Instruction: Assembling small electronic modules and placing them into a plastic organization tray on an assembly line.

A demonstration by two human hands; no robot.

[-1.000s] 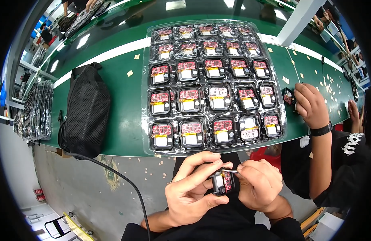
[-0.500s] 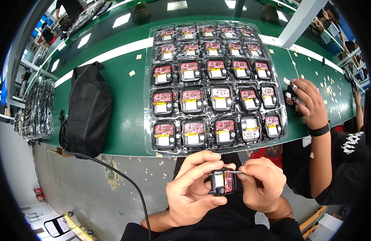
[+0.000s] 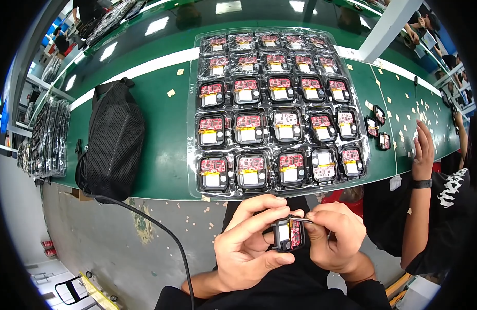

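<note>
Left hand (image 3: 246, 243): grip holding black case (image 3: 289, 235), white block (image 3: 283, 234) left, red circuit board (image 3: 296, 234) right, before the table's (image 3: 166, 129) edge. Right hand (image 3: 339, 237): grip pinching slim tool (image 3: 301, 220) at case's top. Co-worker's hand (image 3: 423, 147): shifted rightward, off three loose cases (image 3: 372, 127). Table, green: black mesh bag (image 3: 116, 139), loaded clear tray (image 3: 193, 103). Floor (image 3: 125, 248), grey.

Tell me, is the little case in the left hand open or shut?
Open: in the left hand, the case shows its red board, with no cover over it.
</note>
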